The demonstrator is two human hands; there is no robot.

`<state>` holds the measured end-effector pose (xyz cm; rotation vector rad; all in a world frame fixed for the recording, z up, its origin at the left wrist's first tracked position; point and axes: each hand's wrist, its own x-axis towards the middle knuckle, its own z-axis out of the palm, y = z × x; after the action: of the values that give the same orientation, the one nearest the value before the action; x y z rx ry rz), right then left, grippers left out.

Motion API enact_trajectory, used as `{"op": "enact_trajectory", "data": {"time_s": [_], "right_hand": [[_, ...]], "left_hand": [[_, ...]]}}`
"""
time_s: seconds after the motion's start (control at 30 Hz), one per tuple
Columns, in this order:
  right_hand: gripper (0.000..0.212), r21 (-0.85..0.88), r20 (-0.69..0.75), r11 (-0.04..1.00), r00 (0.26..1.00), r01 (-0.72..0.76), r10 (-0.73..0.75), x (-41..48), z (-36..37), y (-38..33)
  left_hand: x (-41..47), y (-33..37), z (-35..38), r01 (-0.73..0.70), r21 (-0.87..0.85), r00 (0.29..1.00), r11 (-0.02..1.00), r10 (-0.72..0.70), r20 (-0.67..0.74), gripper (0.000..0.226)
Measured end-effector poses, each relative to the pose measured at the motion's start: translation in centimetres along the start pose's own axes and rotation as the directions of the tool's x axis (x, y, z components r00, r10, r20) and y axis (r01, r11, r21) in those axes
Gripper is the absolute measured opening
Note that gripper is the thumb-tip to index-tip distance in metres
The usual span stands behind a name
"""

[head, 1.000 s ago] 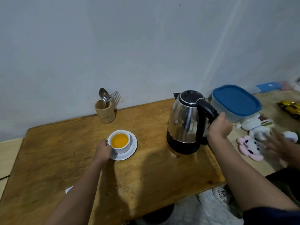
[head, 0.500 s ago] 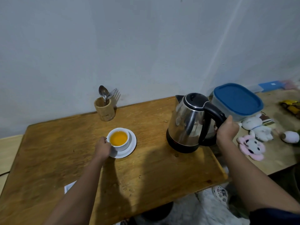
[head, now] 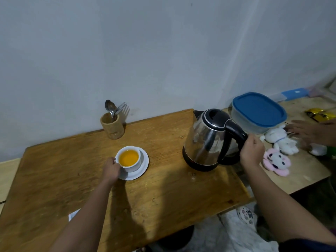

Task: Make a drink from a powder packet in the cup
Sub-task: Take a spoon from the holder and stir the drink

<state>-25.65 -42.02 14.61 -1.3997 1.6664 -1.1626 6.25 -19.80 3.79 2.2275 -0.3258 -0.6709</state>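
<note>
A white cup (head: 129,158) filled with orange liquid stands on a white saucer (head: 142,170) in the middle of the wooden table (head: 163,200). My left hand (head: 110,169) grips the cup at its left side, by the handle. A steel kettle (head: 205,140) with a black lid and base stands at the table's right end. My right hand (head: 251,151) is closed around its black handle. A white paper corner (head: 73,216), perhaps the packet, shows beside my left forearm.
A wooden holder (head: 112,126) with a spoon and a fork stands by the wall. Right of the kettle lie a blue-lidded container (head: 258,111), plush toys (head: 278,151) and a yellow toy car (head: 317,113) on a lower table. Another person's hand (head: 305,130) reaches over the toys.
The kettle has shifted a little to the right and stands near the table's right edge. Another person's hand has come back into view over the toys. My left hand stays on the cup.
</note>
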Motion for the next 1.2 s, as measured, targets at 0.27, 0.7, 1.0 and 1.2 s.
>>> {"op": "enact_trajectory", "data": {"time_s": [0.27, 0.7, 1.0, 1.2], "right_hand": [[0.013, -0.179, 0.146, 0.876, 0.893, 0.447, -0.426, 0.5, 2.2, -7.1], [0.015, -0.049, 0.762, 0.772, 0.524, 0.634, -0.382, -11.9, 22.3, -13.7], [0.017, -0.212, 0.854, 0.793, 0.503, 0.571, -0.134, -16.3, 35.9, -13.7], [0.016, -0.417, 0.821, 0.543, 0.559, 0.729, -0.120, -16.8, 39.6, -13.7]], "left_hand": [[-0.3, 0.1, -0.7, -0.004, 0.008, 0.999, 1.000, 0.003, 0.044, 0.020], [-0.3, -1.9, -1.1, -0.111, -0.149, 0.993, 0.983, 0.114, 0.014, 0.021], [0.5, -3.0, -1.5, -0.221, -0.166, 0.973, 0.961, 0.229, 0.029, 0.013], [0.8, -3.6, -1.3, -0.260, -0.178, 0.959, 0.949, 0.276, 0.069, 0.015]]}}
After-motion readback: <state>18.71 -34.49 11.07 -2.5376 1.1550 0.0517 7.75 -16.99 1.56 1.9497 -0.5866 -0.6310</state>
